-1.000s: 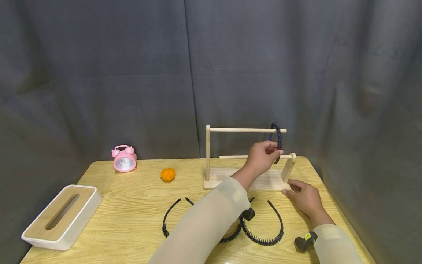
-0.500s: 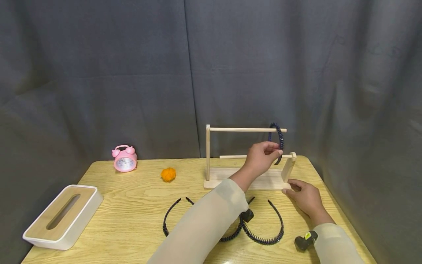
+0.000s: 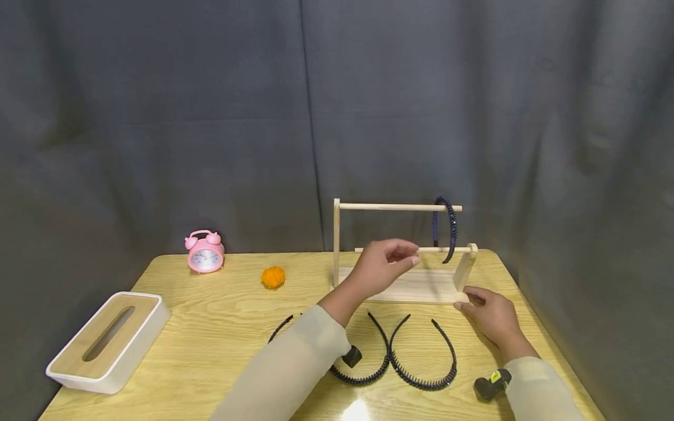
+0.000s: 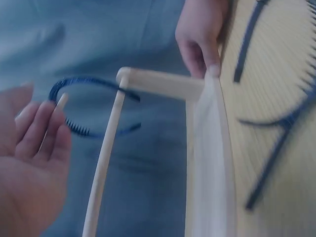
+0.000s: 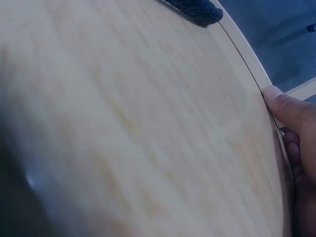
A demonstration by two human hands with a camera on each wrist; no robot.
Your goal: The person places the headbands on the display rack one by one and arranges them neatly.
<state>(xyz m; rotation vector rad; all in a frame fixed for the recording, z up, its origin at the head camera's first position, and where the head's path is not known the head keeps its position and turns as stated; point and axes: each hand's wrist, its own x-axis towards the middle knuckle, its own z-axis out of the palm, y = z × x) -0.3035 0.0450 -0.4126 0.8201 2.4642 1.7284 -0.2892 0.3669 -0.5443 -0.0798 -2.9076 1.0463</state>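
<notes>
A dark toothed headband point(image 3: 453, 231) hangs over the upper rod of a wooden rack point(image 3: 411, 289), near the rod's free right end. Just left of it, my left hand point(image 3: 376, 270) is apart from the headband, fingers loosely bent with nothing between them. The left wrist view also shows this hand point(image 4: 37, 158) beside the hanging headband point(image 4: 84, 80). My right hand point(image 3: 492, 316) grips the right front corner of the rack's base between thumb and fingers. More toothed headbands lie in front on the table: one point(image 3: 429, 385) at right, another point(image 3: 358, 381) in the middle, and one point(image 3: 279, 327) mostly behind my left sleeve.
An orange pompom point(image 3: 272, 278) and a pink alarm clock point(image 3: 206, 257) stand at the back left of the wooden table point(image 3: 210, 327). A white tissue box point(image 3: 110, 345) with a wood-coloured top is at the left edge. Grey curtain hangs behind.
My left hand has let go of the headband and moved left and slightly down, away from it. The headband stays hanging on the upper rod. My right hand keeps its hold on the base.
</notes>
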